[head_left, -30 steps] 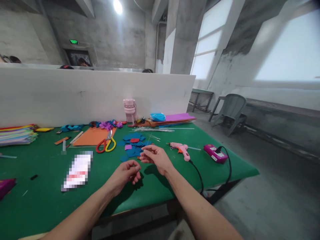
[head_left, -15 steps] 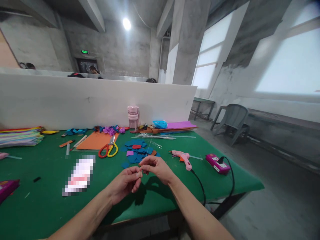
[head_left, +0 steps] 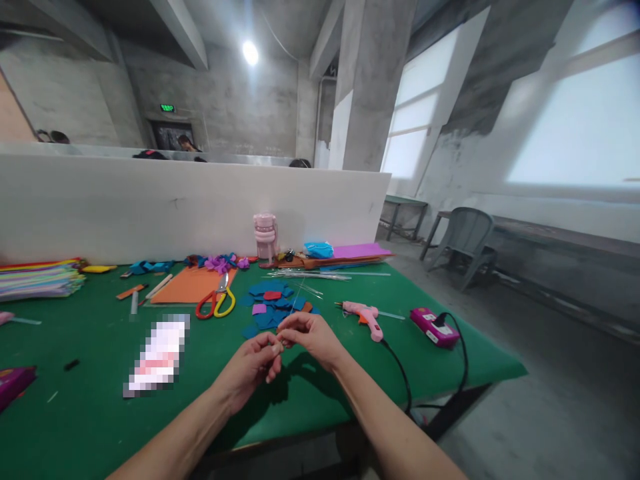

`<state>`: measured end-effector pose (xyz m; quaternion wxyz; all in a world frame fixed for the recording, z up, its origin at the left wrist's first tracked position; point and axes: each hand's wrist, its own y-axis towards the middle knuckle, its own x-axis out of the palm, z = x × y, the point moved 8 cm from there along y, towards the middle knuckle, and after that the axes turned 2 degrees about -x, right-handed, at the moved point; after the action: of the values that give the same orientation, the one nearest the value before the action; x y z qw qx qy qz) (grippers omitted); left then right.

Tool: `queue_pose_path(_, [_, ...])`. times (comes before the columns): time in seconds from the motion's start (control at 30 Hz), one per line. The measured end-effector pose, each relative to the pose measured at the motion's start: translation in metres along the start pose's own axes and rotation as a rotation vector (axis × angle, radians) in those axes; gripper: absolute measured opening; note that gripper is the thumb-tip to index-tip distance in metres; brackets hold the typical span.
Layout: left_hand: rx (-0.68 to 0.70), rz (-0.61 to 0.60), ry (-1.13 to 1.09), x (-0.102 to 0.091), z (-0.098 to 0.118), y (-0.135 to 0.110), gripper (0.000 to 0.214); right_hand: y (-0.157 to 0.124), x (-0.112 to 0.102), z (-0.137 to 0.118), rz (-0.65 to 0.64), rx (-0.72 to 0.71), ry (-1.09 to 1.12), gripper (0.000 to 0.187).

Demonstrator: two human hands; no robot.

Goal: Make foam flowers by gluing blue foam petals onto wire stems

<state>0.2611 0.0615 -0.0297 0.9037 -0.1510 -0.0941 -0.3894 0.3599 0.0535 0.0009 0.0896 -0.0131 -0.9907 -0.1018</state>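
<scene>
My left hand point(head_left: 255, 367) and my right hand point(head_left: 310, 337) meet over the front of the green table, fingertips pinched together. A thin wire point(head_left: 297, 297) rises from between the fingers of my right hand. Whatever my left fingertips pinch, at the wire's lower end, is too small and hidden to make out. Just beyond the hands lies a loose pile of blue felt-like pieces point(head_left: 270, 317), with a red piece point(head_left: 273, 295) and a purple piece point(head_left: 259, 309) on top. More thin wires point(head_left: 310, 274) lie behind the pile.
Red-and-yellow scissors point(head_left: 216, 304) rest by an orange sheet point(head_left: 183, 285). Right of my hands are a pink glue gun point(head_left: 367, 317) and a purple power box point(head_left: 434, 327), both with black cords. A pink bottle point(head_left: 265, 235) stands before the white partition point(head_left: 200, 207).
The view has shifted very slightly. Both hands stay pinched together in nearly the same place, with the wire still standing up from them.
</scene>
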Motion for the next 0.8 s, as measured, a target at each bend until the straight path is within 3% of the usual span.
queue_pose_path(0.33, [-0.003, 0.018, 0.019, 0.001, -0.001, 0.0, 0.024, -0.002, -0.002, 0.006, -0.035, 0.076, 0.032, 0.033])
queue_pose_path(0.63, [-0.095, 0.018, -0.053, -0.013, -0.007, 0.004, 0.027, 0.001, -0.014, 0.009, 0.071, 0.053, 0.026, 0.029])
queue_pose_path(0.8, [-0.118, -0.059, -0.124, 0.0, -0.009, 0.003, 0.022, 0.002, -0.014, 0.011, 0.075, 0.049, 0.011, 0.028])
